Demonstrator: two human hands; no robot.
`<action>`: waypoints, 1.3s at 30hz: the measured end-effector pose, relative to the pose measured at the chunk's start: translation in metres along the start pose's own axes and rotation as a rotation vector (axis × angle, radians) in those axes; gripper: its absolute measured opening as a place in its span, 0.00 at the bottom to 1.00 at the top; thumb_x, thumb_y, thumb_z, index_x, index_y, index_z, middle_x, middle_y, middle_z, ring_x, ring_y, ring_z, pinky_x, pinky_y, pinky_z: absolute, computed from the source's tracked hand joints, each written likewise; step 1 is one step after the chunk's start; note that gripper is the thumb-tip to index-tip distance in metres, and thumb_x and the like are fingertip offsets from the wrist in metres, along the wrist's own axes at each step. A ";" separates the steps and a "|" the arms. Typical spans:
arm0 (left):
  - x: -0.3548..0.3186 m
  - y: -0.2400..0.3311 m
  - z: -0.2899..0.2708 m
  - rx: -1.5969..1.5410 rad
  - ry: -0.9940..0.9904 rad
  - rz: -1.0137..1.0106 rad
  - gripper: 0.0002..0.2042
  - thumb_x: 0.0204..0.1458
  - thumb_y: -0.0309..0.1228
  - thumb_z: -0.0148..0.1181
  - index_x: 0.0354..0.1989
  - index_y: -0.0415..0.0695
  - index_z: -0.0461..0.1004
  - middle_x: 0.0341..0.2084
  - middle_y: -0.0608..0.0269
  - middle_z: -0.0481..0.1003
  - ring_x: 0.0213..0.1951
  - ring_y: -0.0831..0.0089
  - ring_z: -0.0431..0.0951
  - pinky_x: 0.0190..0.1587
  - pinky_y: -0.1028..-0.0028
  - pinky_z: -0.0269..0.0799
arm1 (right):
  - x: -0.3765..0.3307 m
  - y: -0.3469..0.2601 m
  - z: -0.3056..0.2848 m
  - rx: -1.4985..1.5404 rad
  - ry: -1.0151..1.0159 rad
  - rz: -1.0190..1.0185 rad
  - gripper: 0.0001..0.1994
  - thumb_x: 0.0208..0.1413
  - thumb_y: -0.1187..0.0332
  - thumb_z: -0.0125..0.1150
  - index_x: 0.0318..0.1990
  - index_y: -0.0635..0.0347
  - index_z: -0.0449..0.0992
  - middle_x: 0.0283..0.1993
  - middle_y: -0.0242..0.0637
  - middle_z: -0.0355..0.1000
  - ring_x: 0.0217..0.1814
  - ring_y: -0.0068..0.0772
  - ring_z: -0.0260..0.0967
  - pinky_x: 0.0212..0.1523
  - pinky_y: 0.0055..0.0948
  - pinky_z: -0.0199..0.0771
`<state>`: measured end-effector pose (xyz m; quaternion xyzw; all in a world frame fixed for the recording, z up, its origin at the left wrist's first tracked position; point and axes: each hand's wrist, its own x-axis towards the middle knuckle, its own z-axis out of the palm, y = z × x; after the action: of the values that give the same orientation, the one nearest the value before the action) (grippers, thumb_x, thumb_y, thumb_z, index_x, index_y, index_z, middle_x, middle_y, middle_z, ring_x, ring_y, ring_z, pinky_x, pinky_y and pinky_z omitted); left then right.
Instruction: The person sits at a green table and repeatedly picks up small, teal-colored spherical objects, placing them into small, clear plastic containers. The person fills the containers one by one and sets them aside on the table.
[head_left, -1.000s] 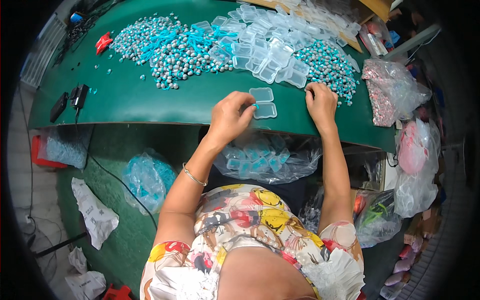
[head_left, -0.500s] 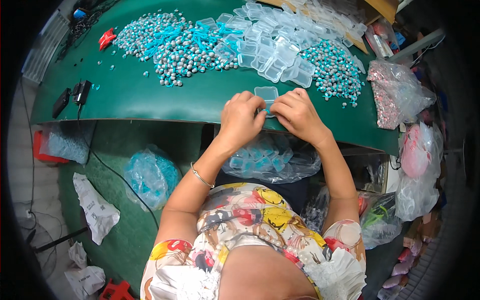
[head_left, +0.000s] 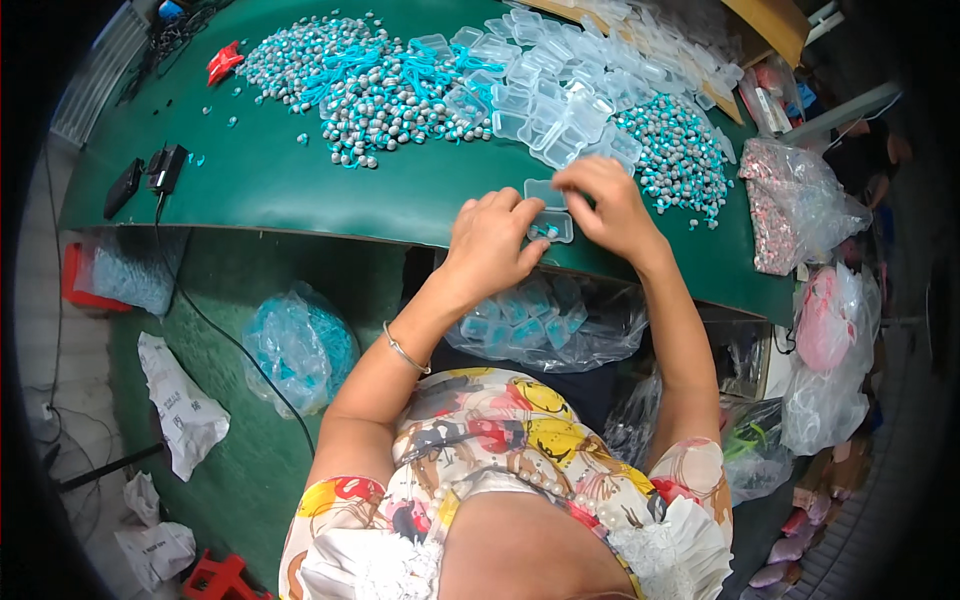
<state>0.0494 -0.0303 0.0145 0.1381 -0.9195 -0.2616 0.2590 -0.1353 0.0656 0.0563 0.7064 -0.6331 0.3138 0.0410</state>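
green table (head_left: 300,190) fills the top half, curved by the lens. big pile of grey beads w/ turquoise cords (head_left: 360,85) at 11 o'clock, stack of empty clear cases (head_left: 545,95) at 12, second bead pile (head_left: 675,155) at 1–2. clear bag of filled cases (head_left: 545,320) hangs just under the table edge, btwn the forearms. blue bag (head_left: 295,350) at 8 o'clock on the floor, pinkish bags (head_left: 800,205) at 3.

work item: small clear hinged case (head_left: 550,212), lying open on the table's near edge, dead centre, something turquoise in the lower half.

left hand (head_left: 490,245) – fingers curled, thumb and index tips touching the case's lower left corner; pinning it, not lifting, as far as i can tell. right hand (head_left: 605,205) – fingers bent down over the case's right/upper side, covering part of the lid half. whether it's pinching a bead/cord or just pressing the lid – can't tell, fingertips hidden.

doing this step well, imo:
- keep left thumb on the lower tray so it doesn't skate on the cloth
- get the cord fully inside the rim before folding the lid; any loop across the edge prob stops the snap
- fold along the hinge, press at the corner opposite the hinge, not mid-lid; thin plastic likely flexes
- case sits near the table lip, so push down, not toward the body, or it slides off into the bag below
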 end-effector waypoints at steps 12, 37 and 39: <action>-0.004 -0.023 -0.013 -0.001 0.013 0.046 0.20 0.45 0.38 0.70 0.46 0.47 0.76 0.34 0.59 0.71 0.42 0.57 0.73 0.42 0.60 0.65 | 0.117 0.040 0.080 -0.517 0.004 0.236 0.16 0.48 0.61 0.70 0.45 0.49 0.82 0.47 0.31 0.76 0.56 0.41 0.68 0.54 0.50 0.60; -0.005 -0.028 -0.010 -0.050 0.066 0.068 0.19 0.45 0.38 0.71 0.45 0.46 0.76 0.33 0.61 0.73 0.40 0.59 0.74 0.42 0.62 0.66 | 0.007 -0.015 -0.005 0.154 -0.122 0.117 0.10 0.52 0.75 0.63 0.43 0.60 0.79 0.40 0.41 0.74 0.44 0.44 0.74 0.45 0.37 0.73; -0.004 -0.028 -0.008 -0.051 0.064 0.076 0.20 0.44 0.38 0.71 0.45 0.45 0.76 0.33 0.61 0.73 0.40 0.59 0.74 0.42 0.62 0.67 | 0.008 -0.019 -0.004 -0.009 -0.151 0.026 0.09 0.52 0.75 0.63 0.42 0.59 0.79 0.38 0.40 0.74 0.44 0.45 0.73 0.45 0.40 0.73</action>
<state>0.0606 -0.0553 0.0034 0.1050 -0.9083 -0.2703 0.3016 -0.1198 0.0638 0.0699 0.7196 -0.6448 0.2575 -0.0077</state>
